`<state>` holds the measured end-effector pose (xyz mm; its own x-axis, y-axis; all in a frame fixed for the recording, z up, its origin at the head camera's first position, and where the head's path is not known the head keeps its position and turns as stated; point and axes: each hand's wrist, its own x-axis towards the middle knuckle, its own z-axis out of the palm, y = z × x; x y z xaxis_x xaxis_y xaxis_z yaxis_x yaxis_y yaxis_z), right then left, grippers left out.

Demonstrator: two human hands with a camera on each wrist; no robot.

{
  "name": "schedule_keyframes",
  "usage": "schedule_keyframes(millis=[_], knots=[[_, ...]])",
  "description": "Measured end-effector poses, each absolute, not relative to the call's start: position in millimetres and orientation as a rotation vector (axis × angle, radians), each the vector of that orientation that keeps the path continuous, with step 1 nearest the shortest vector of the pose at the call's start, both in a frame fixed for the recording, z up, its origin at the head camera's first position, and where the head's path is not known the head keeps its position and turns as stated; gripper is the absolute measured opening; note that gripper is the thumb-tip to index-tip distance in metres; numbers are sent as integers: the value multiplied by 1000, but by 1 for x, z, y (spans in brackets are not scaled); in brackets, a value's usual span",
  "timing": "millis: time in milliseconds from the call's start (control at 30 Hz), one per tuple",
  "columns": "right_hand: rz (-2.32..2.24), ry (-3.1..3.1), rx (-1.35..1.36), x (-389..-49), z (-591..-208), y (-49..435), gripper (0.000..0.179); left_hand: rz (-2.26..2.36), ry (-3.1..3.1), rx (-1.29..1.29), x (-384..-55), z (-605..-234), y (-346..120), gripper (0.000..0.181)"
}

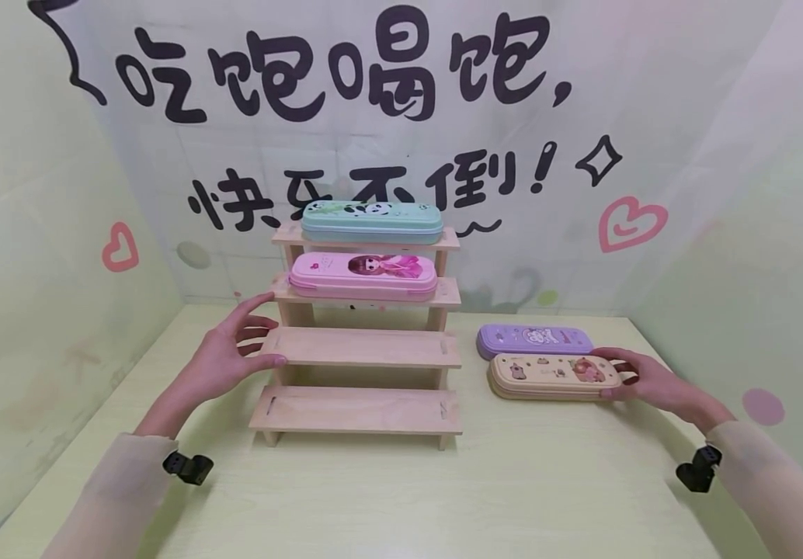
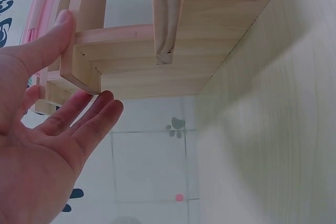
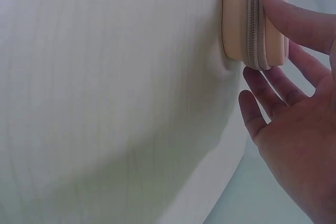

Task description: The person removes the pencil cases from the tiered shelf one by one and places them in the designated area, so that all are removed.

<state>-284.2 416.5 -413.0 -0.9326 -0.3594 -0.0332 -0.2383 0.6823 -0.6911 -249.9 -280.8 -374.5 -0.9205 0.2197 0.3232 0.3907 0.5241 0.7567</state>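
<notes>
A wooden step rack with several tiers stands on the table. My left hand grips the left end of its second-lowest tier; in the left wrist view the thumb lies against the board and the other fingers reach round its end. A beige pencil case with printed cartoon figures lies flat to the right of the rack. My right hand holds its right end, thumb on the near side by the zipper. Directly behind it, a purple pencil case is partly hidden.
On the rack's top tier lies a mint-green pencil case with pandas. Below it, a pink pencil case with a doll picture rests on the second tier. A printed white backdrop rises close behind the table.
</notes>
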Motion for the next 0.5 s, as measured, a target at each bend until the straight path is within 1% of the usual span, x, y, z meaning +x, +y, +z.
schedule_keyframes(millis=[267,500], knots=[[-1036,2793,-517,-282,-407,418,77,-1356,-2572,-523,-250,-375,-281,104],[-1013,2844,-553,-274,-391,413,74,-1343,-2575,-522,-250,-375,-281,104]])
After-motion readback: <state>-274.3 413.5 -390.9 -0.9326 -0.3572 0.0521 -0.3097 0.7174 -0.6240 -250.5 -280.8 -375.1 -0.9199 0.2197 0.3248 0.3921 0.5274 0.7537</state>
